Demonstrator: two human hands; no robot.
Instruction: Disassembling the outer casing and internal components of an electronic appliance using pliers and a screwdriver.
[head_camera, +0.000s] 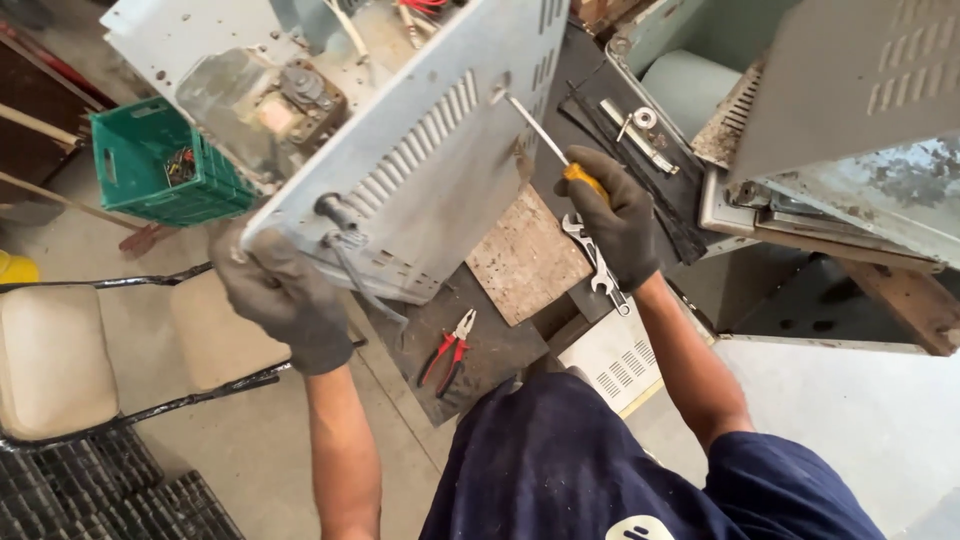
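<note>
Pale grey slotted appliance casing (440, 150). Dark grey gloves on left hand (288, 298) and right hand (618, 222). Screwdriver (560, 160) handle yellow-orange. Pliers (447, 350) red-handled. Crate (150, 165) green. Chair cushions (55, 355) cream.

Gloved left hand (285, 297) gripping metal casing (440, 170), right hand (617, 215) driving screwdriver (548, 142)

Grey vented metal casing (440, 150) stands tilted, gripped at its lower corner; a yellow-handled screwdriver (548, 143) has its tip against the casing's side panel.
</note>
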